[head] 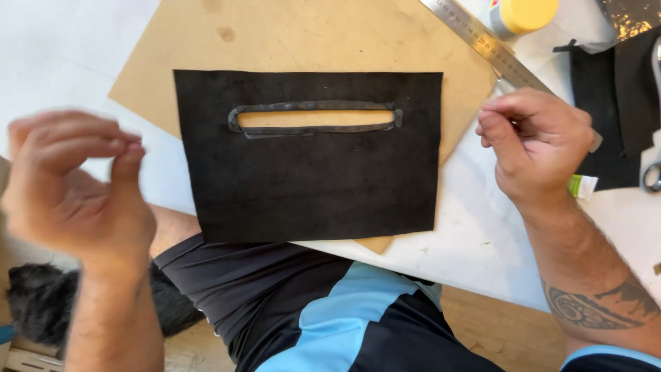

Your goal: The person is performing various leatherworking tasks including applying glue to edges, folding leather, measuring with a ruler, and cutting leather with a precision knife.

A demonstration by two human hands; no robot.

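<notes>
A rectangle of black suede-like material (310, 165), matte and napped, lies flat on a tan board (303, 34) on the white counter (62, 41). A long narrow slot (315, 118) is cut through its far half, rimmed with a darker folded edge, the tan board showing through.

The left hand (72, 182) is blurred, raised at the near left, fingers curled toward the thumb and holding nothing visible. The right hand (537, 148) rests on the counter just right of the sheet, loosely closed; whether it grips anything I cannot tell, though a small green-tipped item (583, 186) peeks out beneath it. The sheet lies between both hands, touching neither.

A steel ruler (485, 45) runs diagonally at far right beside a yellow-capped container (523, 14), which is cut off by the frame.
</notes>
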